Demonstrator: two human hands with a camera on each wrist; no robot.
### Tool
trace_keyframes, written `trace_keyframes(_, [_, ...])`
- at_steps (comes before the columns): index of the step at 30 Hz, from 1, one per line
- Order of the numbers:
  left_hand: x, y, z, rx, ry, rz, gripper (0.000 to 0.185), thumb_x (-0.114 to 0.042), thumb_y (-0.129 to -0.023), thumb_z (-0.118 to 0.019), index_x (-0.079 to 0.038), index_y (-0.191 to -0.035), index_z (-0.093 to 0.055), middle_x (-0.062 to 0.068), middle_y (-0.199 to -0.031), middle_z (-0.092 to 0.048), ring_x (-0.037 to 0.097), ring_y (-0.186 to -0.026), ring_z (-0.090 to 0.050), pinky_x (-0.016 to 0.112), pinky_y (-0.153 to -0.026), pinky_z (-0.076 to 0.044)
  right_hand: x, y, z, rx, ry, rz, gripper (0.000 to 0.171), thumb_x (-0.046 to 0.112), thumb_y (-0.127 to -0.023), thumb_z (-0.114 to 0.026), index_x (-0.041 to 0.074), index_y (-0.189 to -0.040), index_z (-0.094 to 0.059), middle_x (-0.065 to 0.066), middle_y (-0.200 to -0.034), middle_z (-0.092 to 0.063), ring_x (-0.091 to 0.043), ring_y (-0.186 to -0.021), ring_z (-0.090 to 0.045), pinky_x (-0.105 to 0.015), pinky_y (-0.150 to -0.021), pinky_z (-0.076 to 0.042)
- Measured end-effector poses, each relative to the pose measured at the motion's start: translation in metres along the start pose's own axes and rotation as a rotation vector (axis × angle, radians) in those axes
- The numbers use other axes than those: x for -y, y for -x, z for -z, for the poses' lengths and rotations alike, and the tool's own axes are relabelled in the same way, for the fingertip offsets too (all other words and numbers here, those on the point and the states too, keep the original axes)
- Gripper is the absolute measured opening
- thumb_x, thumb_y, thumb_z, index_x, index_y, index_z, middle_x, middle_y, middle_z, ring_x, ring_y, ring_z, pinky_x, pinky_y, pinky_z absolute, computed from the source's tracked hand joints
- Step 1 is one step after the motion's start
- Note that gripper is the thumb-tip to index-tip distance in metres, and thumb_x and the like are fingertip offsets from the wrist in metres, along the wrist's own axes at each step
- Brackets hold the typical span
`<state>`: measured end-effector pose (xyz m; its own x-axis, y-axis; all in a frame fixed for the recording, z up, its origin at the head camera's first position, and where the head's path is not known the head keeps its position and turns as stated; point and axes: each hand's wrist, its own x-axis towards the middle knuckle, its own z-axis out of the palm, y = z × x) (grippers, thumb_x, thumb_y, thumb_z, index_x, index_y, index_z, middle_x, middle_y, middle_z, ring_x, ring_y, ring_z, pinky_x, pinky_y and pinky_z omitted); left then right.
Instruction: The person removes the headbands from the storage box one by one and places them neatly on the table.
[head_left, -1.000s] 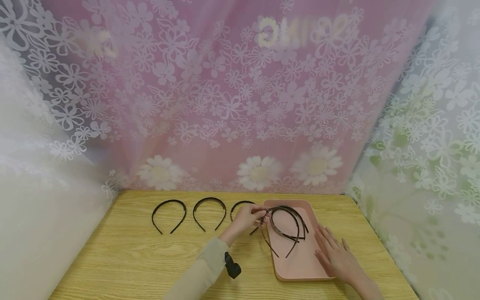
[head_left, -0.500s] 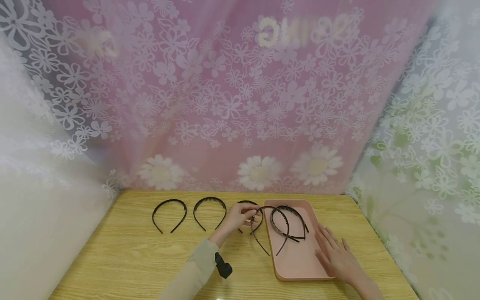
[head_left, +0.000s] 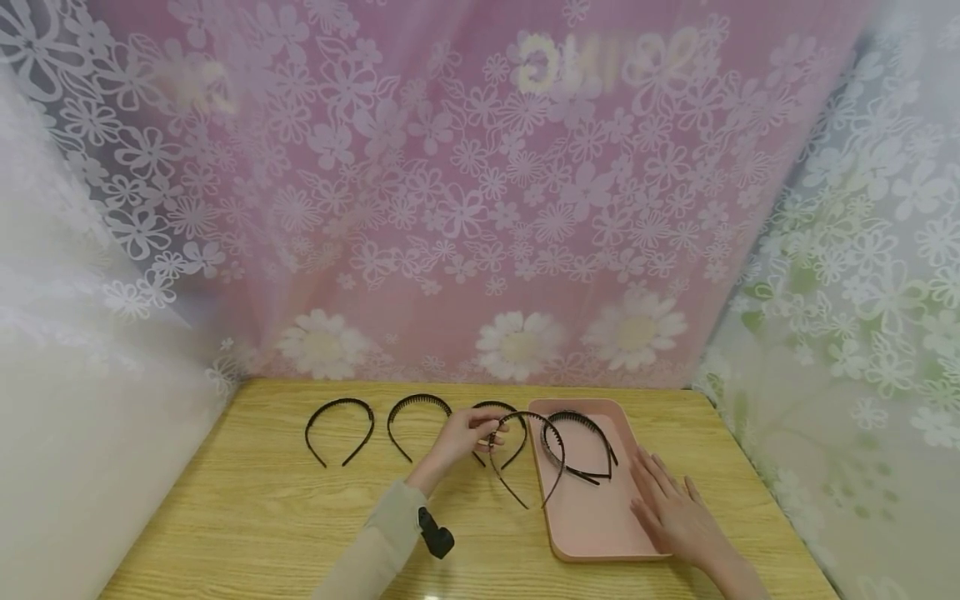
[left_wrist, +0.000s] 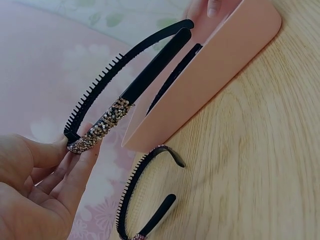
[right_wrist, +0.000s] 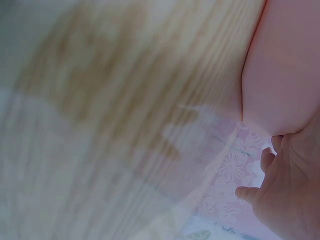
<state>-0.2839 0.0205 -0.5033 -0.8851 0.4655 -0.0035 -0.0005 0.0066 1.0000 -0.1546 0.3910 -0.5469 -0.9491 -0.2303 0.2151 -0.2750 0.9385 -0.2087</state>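
Observation:
My left hand (head_left: 459, 435) pinches a black toothed headband (left_wrist: 102, 127) near its top, between thumb and fingers. Glittering stones cover part of that band, and its two ends point down over the table by the tray's left edge. Behind it, partly hidden by the hand, another headband (left_wrist: 124, 200) lies on the wood. The pink tray (head_left: 600, 529) holds a few overlapping dark headbands (head_left: 596, 427) toward its far end. Against the tray's right side rests my right hand (head_left: 678, 512), fingers extended; the right wrist view shows it beside the tray wall.
Two dark headbands, one at the far left (head_left: 339, 401) and one beside it (head_left: 420, 397), lie in a row on the wooden table (head_left: 247, 500). Flowered pink cloth (head_left: 465, 250) hangs behind, with pale cloth at both sides.
My left hand has moved left with the headband, carrying it from over the tray to beyond the tray's left edge. The right hand has stayed at the tray.

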Motion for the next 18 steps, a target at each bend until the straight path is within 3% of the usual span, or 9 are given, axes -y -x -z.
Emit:
trace_keyframes(8, [0.005,0.005,0.01,-0.024,-0.001,0.005,0.036,-0.007,-0.105,-0.054,0.005,-0.138,-0.059,0.028,-0.124,-0.067,0.044,-0.106,-0.068,0.056,-0.09,-0.056,0.0,-0.001,0.002,0.005,-0.011,-0.009,0.061,0.035,-0.104,-0.058,0.006,-0.155,-0.042,-0.015,-0.164,-0.03,-0.034,-0.152,-0.024,-0.076,-0.108,-0.023])
trace_keyframes(18, [0.011,0.013,0.02,-0.05,-0.043,0.007,0.035,-0.007,-0.106,-0.052,0.004,-0.138,-0.059,0.03,-0.124,-0.066,0.04,-0.104,-0.07,0.053,-0.089,-0.057,-0.001,0.002,-0.003,-0.048,-0.017,0.026,0.062,0.033,-0.103,-0.06,0.009,-0.156,-0.041,-0.01,-0.166,-0.029,-0.018,-0.157,-0.011,-0.074,-0.106,-0.025])
